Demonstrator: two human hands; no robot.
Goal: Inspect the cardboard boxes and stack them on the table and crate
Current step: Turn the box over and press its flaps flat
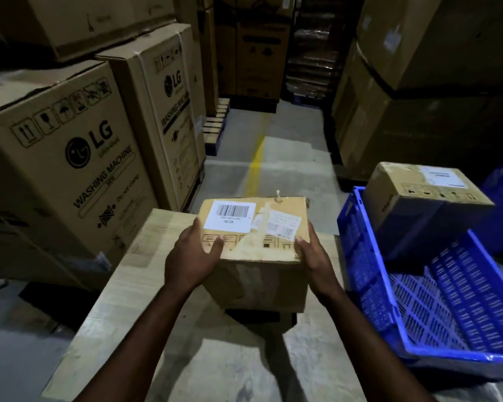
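Head cam, looking down a dim warehouse aisle. Biggest things first: the washing-machine cartons (70, 158) are stacked up along the left, just stock sitting out of the way. In front of the person is the pale worktop (128, 285), and hard against its right side is the blue crate (404, 314), tipped at an angle. So both drop spots are within easy reach without taking a step. A second box (424, 198) is perched at the far end of the crate, tilted, looks like it's leaning on the rim rather than lying flat inside. The box (256, 224) in play is over the far middle of the worktop. There's a dark shadow under it, so I'd guess it's a touch off the surface, but honestly can't tell. The left hand (192, 256) has the near left corner and the right hand (317, 250) the near right edge. On both hands the fingers (215, 245) are curled round the sides with thumbs hooked over the top, a firm two-handed hold. It's held with the top face towards the camera, which makes sense for checking it: the barcode label (233, 214), the small label (283, 226) and the torn tape (253, 242) are all readable like that. My read is it's mid-inspection and not yet stacked.
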